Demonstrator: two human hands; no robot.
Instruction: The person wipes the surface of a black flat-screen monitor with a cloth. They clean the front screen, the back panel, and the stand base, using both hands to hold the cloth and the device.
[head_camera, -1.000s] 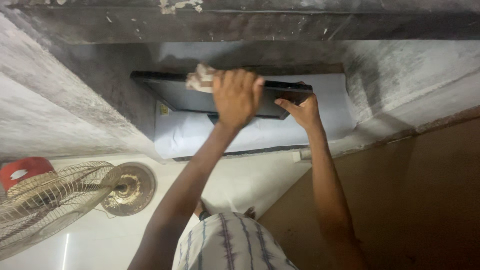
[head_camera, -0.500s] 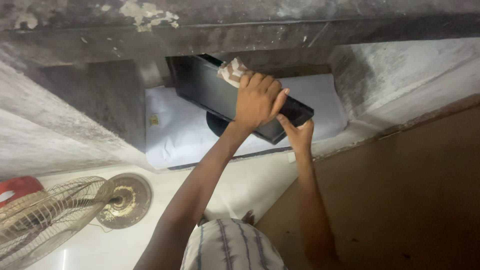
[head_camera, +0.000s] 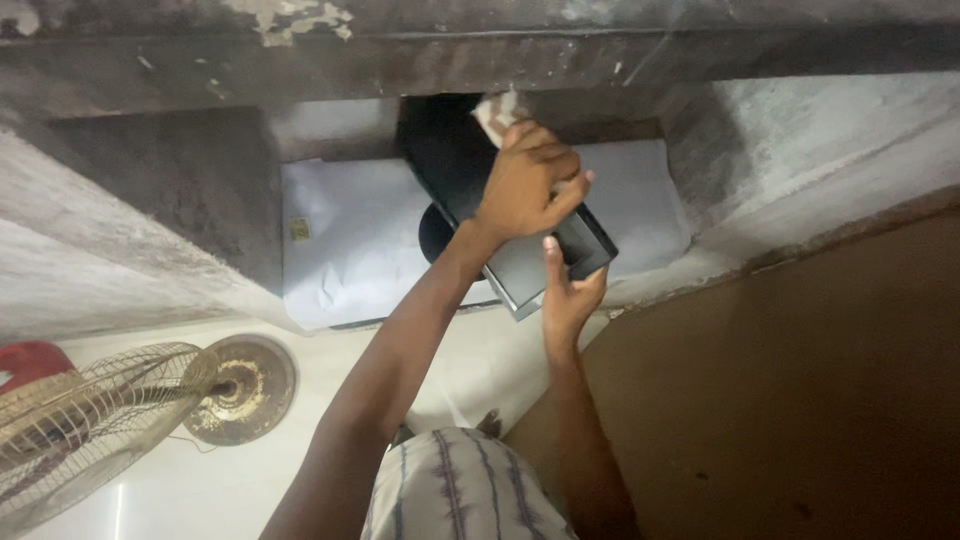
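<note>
I am reaching both arms out into a recessed shelf (head_camera: 640, 190) in a rough, grey concrete wall. My left hand (head_camera: 525, 185) is stretching forward with the wrist bent and the fingers curled down, pressing a crumpled pale rag (head_camera: 497, 110) against the top edge of a monitor (head_camera: 500, 215). That hand is closed around the rag. My right hand (head_camera: 567, 290) is coming up from below, palm turned up, the thumb lying along the monitor's near corner and the fingers cupping under it, so it is gripping the monitor.

The monitor is a flat, black, glossy slab, standing slantwise on the shelf, its far end running back into the dark rear of the recess and its near corner jutting over the shelf's front edge. A round black base (head_camera: 436, 232) is showing under it. It is sitting on a smooth white sheet (head_camera: 340, 240) that is covering the shelf, creased at the front left corner.

Down on the left, a wire-caged fan (head_camera: 90, 425) with a tarnished round base is standing on a pale, shiny floor (head_camera: 200, 490).
</note>
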